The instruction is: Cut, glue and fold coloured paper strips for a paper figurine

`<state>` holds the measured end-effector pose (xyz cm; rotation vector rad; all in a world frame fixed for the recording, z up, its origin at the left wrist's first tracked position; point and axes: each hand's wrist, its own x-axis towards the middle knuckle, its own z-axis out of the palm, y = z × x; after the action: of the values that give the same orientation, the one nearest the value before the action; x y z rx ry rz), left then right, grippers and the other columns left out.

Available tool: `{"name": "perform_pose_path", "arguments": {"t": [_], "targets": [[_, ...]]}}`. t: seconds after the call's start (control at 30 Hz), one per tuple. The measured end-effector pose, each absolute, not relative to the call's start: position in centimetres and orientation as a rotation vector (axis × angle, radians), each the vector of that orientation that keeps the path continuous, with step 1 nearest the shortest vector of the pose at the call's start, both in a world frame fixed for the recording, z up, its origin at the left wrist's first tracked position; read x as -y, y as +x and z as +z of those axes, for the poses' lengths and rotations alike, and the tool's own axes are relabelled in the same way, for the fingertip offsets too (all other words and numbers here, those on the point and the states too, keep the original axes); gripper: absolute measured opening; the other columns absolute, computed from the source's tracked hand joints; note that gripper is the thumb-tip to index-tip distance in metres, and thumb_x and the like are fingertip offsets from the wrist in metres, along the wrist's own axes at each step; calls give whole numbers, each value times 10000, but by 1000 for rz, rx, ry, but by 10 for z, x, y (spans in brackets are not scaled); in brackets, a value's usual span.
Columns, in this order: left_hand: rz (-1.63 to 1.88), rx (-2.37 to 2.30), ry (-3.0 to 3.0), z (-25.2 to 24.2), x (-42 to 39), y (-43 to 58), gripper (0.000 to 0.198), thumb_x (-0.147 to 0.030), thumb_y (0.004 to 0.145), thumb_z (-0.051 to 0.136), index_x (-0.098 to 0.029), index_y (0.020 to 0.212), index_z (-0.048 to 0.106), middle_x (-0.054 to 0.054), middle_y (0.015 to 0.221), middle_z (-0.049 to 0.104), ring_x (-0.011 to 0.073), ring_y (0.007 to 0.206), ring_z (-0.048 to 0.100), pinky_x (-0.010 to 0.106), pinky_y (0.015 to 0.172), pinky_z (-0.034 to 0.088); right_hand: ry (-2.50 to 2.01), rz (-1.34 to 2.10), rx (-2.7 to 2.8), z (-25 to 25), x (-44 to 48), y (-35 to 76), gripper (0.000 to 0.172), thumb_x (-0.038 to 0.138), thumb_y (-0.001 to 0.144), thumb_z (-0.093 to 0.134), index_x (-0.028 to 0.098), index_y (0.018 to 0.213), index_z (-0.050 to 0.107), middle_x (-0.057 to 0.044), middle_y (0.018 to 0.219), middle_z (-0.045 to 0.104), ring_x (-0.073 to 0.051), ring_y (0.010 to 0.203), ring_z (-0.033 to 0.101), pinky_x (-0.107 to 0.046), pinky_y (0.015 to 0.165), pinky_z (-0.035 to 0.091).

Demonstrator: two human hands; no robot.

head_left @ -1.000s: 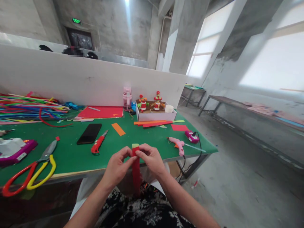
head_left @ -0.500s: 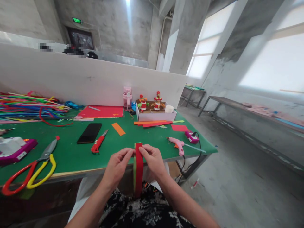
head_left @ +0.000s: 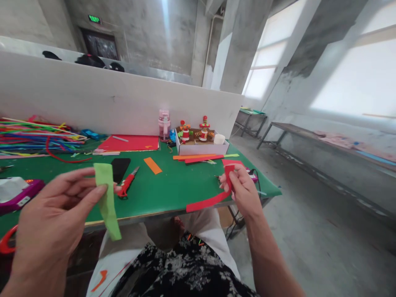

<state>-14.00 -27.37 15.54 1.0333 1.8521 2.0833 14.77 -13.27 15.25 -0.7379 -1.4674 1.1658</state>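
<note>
Between thumb and fingers, my left hand (head_left: pixel 66 206) pinches a light green paper strip (head_left: pixel 108 206), which hangs down past the table's front edge. Over at the right, my right hand (head_left: pixel 244 187) grips one end of a red paper strip (head_left: pixel 207 203); its free end bends away to the left. A red utility knife (head_left: pixel 127 183) and a black phone (head_left: pixel 121 168) lie just beyond my left hand, which partly covers the phone. Behind my right hand, the pink glue gun is mostly hidden. An orange paper piece (head_left: pixel 152 165) lies on the green tabletop (head_left: pixel 167 187).
At the back stands a box (head_left: pixel 201 149) with two small figures and a white cup. Colourful strips (head_left: pixel 40 138) are piled at the left, beside red sheets (head_left: pixel 130 142). A purple power strip (head_left: pixel 23 194) and a scissors handle (head_left: pixel 8 241) sit at the left edge.
My hands have parted from the middle, separating the green and red strips. The green one has gone left, the red one right. My left arm now covers most of the scissors.
</note>
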Motion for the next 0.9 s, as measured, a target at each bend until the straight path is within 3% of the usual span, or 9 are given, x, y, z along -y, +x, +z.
{"name": "perform_pose_path", "arguments": {"t": [0.1,0.27,0.47,0.6,0.77,0.9], "targets": [[1628,-1850,1130,146,272,-133,373,-535,660,775,-209,804,665,-5,721,726,187,653,686,275,590,545,-767,1303,1830,145,154,138,224,446,927,561,222,936,579,12,741,707,-96,487,533,-227,504,435],[1142,-1466,1176,111,251,-95,512,-701,668,672,-207,778,597,20,657,709,179,515,646,272,499,482,-789,1533,2020,104,179,93,238,401,900,570,206,778,630,18,652,673,-116,527,597,-221,533,440],[1070,-1371,1208,101,249,-82,491,-682,729,639,-192,759,658,14,640,663,148,520,583,271,533,490,-875,1751,1756,87,174,87,261,425,800,675,221,783,513,35,642,696,-76,403,518,-179,422,368],[1084,-1342,1216,98,252,-80,485,-667,752,628,-187,793,686,34,692,687,158,567,601,277,560,501,-873,1805,1702,87,176,88,293,458,778,701,216,846,551,32,644,704,-80,404,529,-183,421,374],[1089,-1333,1224,95,253,-74,434,-616,761,638,-192,828,703,52,759,726,190,695,643,296,651,530,-905,1779,1704,86,180,86,326,499,782,697,201,767,565,9,672,709,-84,419,550,-196,433,388],[1117,-1401,1271,92,250,-70,378,-577,761,641,-204,722,680,26,684,695,174,662,606,275,640,501,-901,1777,1677,82,180,84,326,499,779,692,200,758,563,16,649,698,-83,420,559,-188,426,385]]}}
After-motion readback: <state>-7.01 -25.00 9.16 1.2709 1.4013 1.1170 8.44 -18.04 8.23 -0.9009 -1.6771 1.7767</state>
